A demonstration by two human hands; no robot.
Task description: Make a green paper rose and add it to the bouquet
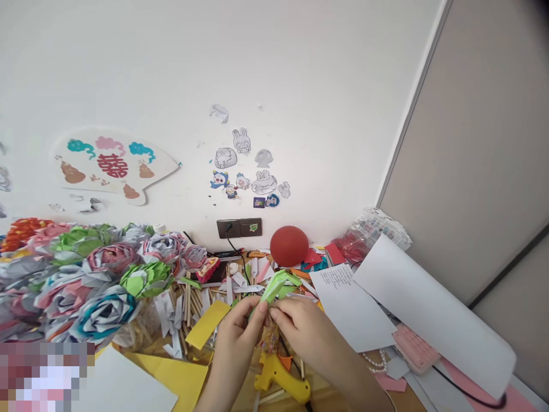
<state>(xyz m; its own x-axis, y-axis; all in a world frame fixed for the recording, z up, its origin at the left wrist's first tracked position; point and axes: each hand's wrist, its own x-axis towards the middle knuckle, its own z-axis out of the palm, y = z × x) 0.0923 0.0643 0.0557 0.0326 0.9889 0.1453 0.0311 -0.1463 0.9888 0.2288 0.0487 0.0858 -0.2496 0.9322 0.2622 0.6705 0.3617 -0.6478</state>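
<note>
Both hands meet over the middle of the cluttered table around a green folded paper piece [277, 284], its strips fanning upward. My left hand [241, 323] pinches its lower part between thumb and fingers. My right hand [300, 326] is closed at the base of the same piece, fingertips beside the left thumb; what exactly they grip is hidden. Just below the hands lies a yellow glue gun [283, 375]. A yellow paper strip [208, 324] is left of my left hand, among wooden sticks [187, 303] and folded paper strips.
Many paper flowers [114, 257] crowd the left side. A red balloon [289, 246] rests against the wall by a power socket [239, 228]. White sheets [433, 315], a pink keyboard-like object [415, 348] and a bead string [377, 362] lie right. Yellow paper [171, 375] covers the front left.
</note>
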